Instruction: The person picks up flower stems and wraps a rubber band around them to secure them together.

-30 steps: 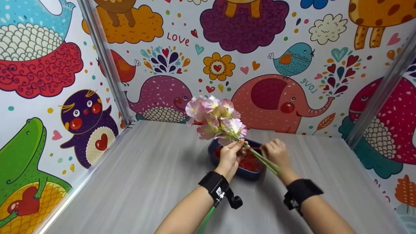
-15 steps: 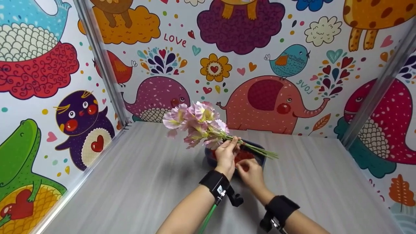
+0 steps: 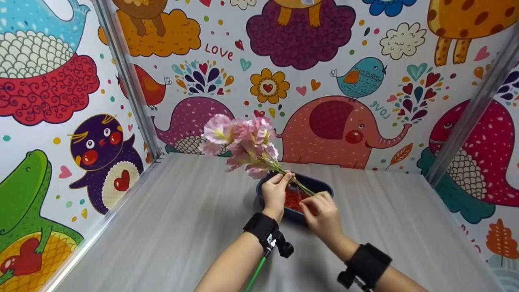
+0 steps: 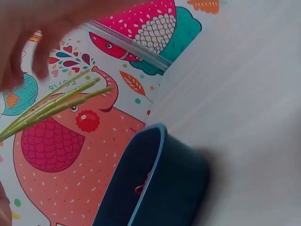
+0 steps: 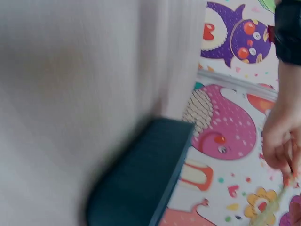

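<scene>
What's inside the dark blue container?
Thin red strands show inside the dark blue container. The left hand, right hand and green stems cover part of the interior; anything beneath the strands cannot be seen.

Head view: bright, even light; soft shadows lay on the tabletop [image 3: 182, 227]. Wrist views, 2: hazier; tub [image 5: 141, 176] showed blurred edges in the right.

From my end I read 2 words printed on the back wall [image 3: 237, 28]: a red "LOVE" [image 3: 219, 52] at left and a flipped, teal "LOVE" [image 3: 380, 109] above the elephant's trunk [image 3: 393, 140].
</scene>
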